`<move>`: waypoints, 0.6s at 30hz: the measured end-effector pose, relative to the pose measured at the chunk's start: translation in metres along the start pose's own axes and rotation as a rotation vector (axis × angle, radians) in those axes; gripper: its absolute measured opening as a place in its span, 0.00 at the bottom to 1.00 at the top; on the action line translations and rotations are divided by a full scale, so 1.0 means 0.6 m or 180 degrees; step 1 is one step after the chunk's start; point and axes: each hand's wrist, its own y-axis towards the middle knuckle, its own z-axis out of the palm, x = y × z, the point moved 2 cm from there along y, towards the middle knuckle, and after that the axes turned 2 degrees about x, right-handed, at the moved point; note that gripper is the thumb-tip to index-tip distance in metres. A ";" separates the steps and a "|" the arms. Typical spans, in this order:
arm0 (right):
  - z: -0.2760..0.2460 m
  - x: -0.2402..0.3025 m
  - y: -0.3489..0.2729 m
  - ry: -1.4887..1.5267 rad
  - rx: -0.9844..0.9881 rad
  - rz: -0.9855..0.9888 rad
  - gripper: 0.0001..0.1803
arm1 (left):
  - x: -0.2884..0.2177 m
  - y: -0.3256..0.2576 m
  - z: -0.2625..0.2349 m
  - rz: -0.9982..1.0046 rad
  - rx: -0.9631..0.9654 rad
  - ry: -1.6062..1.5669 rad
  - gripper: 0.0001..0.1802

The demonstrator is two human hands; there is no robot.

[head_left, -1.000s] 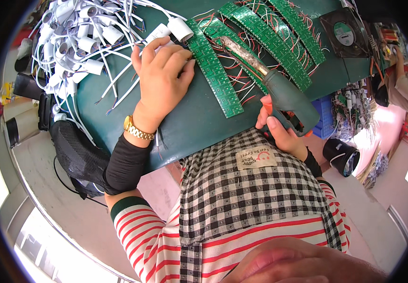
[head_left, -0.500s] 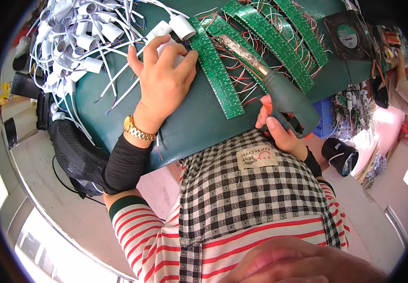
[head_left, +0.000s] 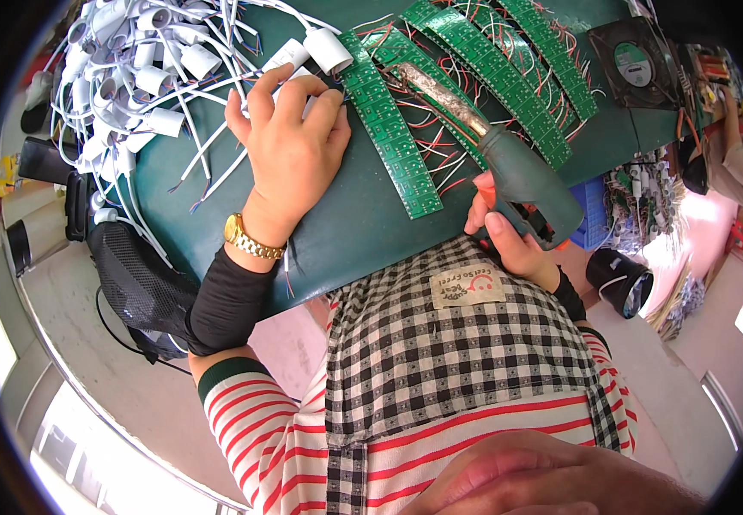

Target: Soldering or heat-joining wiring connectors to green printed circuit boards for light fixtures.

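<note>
My left hand point(head_left: 297, 142) is closed, its fingers bent over a white lamp holder point(head_left: 286, 57) that they largely hide. Just beyond the fingertips lies another white lamp holder point(head_left: 329, 51), touching the end of a green circuit board strip point(head_left: 393, 137). In my right hand point(head_left: 509, 236) is a soldering gun point(head_left: 533, 178) with a dark grip, gripped near the table's front edge. Its stained metal barrel points away to the left, above the board strips.
A heap of white lamp holders with cables point(head_left: 153, 79) covers the far left. More green board strips point(head_left: 496, 81) with red and white wires lie far right, beside a black fan point(head_left: 635, 64). A black mesh bag point(head_left: 144, 270) sits at the table's left edge. Another person point(head_left: 736, 163) is at right.
My left hand has shifted slightly left and towards me. The lamp holder beyond its fingertips and the nearest board strip have moved slightly left. My right hand and the soldering gun are nearly still.
</note>
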 end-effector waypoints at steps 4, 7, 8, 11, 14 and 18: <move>0.002 0.001 -0.002 0.0002 -0.0004 -0.0028 0.20 | 0.011 -0.004 0.006 -0.0088 -0.0034 -0.0533 0.08; 0.001 -0.004 -0.004 -0.0023 -0.0018 -0.0067 0.20 | 0.018 -0.006 0.008 -0.0180 -0.0014 -0.0933 0.08; 0.000 -0.006 -0.003 -0.0025 -0.0018 -0.0064 0.20 | 0.019 -0.006 0.008 -0.0197 -0.0004 -0.1045 0.08; 0.001 -0.010 0.001 -0.0037 -0.0013 -0.0079 0.20 | 0.019 -0.004 0.006 -0.0176 0.0093 -0.0893 0.08; 0.001 -0.006 0.007 -0.0088 -0.0017 -0.0177 0.20 | 0.014 -0.001 0.002 -0.0056 0.0072 -0.0723 0.07; 0.002 -0.004 0.010 -0.0264 0.0052 -0.0173 0.17 | 0.014 0.004 0.001 0.0049 0.0037 -0.0644 0.06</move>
